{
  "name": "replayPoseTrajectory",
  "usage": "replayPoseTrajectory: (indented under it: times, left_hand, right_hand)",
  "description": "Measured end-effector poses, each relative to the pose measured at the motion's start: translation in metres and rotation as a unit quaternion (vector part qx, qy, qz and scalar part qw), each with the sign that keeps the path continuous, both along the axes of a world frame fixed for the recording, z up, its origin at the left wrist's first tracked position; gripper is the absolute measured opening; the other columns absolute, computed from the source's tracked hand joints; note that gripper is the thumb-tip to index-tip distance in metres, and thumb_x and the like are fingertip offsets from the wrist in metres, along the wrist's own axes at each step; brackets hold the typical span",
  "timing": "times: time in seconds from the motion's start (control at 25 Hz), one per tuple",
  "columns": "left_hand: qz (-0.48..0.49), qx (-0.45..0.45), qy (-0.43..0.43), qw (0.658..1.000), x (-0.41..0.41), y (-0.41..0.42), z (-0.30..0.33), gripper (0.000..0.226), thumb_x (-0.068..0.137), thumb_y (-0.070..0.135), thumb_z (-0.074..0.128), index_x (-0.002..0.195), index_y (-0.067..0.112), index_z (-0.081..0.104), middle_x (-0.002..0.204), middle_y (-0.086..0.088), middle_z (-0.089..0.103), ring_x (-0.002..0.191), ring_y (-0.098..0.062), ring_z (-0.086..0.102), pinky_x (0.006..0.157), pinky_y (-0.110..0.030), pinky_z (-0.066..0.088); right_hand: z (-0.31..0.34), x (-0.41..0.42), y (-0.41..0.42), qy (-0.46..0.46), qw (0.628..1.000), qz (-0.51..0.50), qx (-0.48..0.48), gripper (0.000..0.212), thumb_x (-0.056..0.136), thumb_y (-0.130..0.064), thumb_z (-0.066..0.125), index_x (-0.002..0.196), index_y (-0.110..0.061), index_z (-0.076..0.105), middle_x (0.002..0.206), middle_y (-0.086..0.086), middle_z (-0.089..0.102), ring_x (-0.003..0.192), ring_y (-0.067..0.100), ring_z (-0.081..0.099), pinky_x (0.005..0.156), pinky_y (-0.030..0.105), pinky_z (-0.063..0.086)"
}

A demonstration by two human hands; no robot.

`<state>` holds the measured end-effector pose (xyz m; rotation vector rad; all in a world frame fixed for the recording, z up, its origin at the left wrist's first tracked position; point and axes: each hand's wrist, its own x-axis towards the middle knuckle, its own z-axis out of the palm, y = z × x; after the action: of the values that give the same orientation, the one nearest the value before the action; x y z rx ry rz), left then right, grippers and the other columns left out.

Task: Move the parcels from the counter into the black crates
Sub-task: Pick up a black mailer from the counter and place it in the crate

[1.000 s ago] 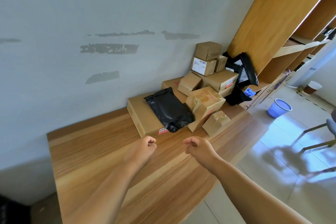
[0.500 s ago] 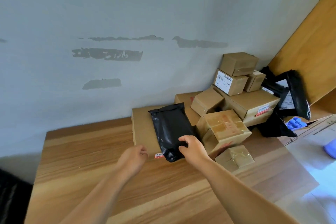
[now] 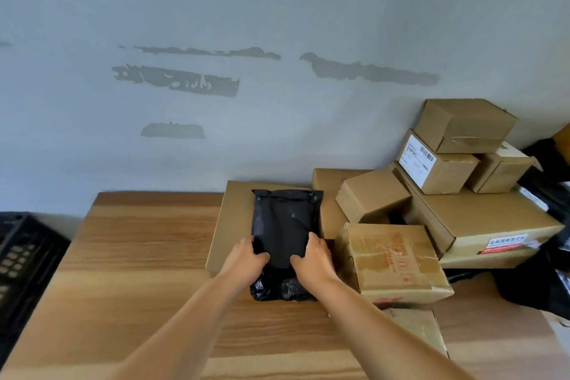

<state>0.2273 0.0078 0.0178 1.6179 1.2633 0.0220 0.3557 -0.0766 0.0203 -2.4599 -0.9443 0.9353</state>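
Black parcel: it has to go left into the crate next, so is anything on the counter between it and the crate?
Nothing visible: only bare counter lies between the black parcel and the black crate.

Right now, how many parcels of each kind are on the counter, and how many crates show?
Cardboard boxes: 9
Black bag lying on the flat box: 1
Heaped black bags at the right edge: cannot be told apart, not counted
Black crate: 1
Total counted: 11
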Motion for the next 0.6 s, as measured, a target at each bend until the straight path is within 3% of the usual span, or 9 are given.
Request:
replayPoseTrajectory:
  times: [0.16,0.24,0.32,0.4,0.52,0.6]
  left_hand:
    - [0.062,-0.042,-0.013,0.997,-0.003,0.003,-0.002,0.034,0.091,0.017,0.056,0.125,0.011,0.051,0.107,-0.004,0.063,0.083,-0.016,0.062,0.059,-0.024,0.046]
    - [0.081,-0.048,-0.023,0.995,-0.008,0.005,-0.001,0.035,0.092,0.016,0.057,0.126,0.01,0.052,0.111,-0.005,0.063,0.088,-0.017,0.061,0.064,-0.024,0.048]
    - [0.098,-0.041,-0.037,0.994,-0.016,0.007,0.005,0.029,0.091,0.013,0.059,0.121,0.01,0.056,0.106,-0.003,0.064,0.093,-0.019,0.062,0.074,-0.028,0.049]
    - [0.122,-0.044,-0.062,0.99,-0.026,0.01,0.014,0.025,0.089,0.007,0.061,0.114,0.01,0.057,0.098,-0.001,0.065,0.09,-0.019,0.063,0.074,-0.029,0.05]
    - [0.16,-0.041,-0.117,0.979,-0.041,0.019,0.035,0.036,0.085,0.0,0.064,0.119,0.006,0.056,0.103,-0.006,0.068,0.092,-0.021,0.066,0.08,-0.035,0.056]
    - [0.176,-0.013,-0.156,0.972,-0.05,0.026,0.058,0.037,0.084,-0.001,0.065,0.119,0.007,0.056,0.107,-0.008,0.068,0.095,-0.023,0.066,0.088,-0.041,0.055]
  right_hand:
    - [-0.006,0.002,0.002,0.065,0.998,0.017,-0.021,0.043,0.095,-0.017,0.053,0.135,-0.008,0.039,0.139,0.01,0.035,0.121,0.027,0.047,0.097,0.033,0.045]
    - [-0.005,0.001,0.005,0.093,0.996,0.009,-0.009,0.038,0.094,-0.017,0.054,0.13,-0.012,0.044,0.136,0.007,0.04,0.114,0.025,0.053,0.092,0.031,0.048]
    - [0.002,-0.001,0.008,0.129,0.991,-0.002,0.03,0.041,0.091,-0.018,0.056,0.131,-0.018,0.046,0.137,0.007,0.045,0.1,0.02,0.06,0.086,0.034,0.055]
    - [0.015,-0.005,0.012,0.137,0.988,-0.022,0.065,0.05,0.092,-0.017,0.056,0.139,-0.022,0.04,0.14,0.005,0.042,0.09,0.013,0.06,0.074,0.029,0.056]
    - [0.048,-0.012,0.019,0.145,0.977,-0.049,0.149,0.045,0.093,-0.011,0.055,0.134,-0.025,0.046,0.132,-0.003,0.048,0.09,0.005,0.056,0.069,0.018,0.05]
    - [0.078,-0.019,0.024,0.172,0.962,-0.054,0.203,0.037,0.094,-0.007,0.052,0.126,-0.025,0.051,0.123,-0.009,0.054,0.098,0.003,0.057,0.074,0.015,0.047]
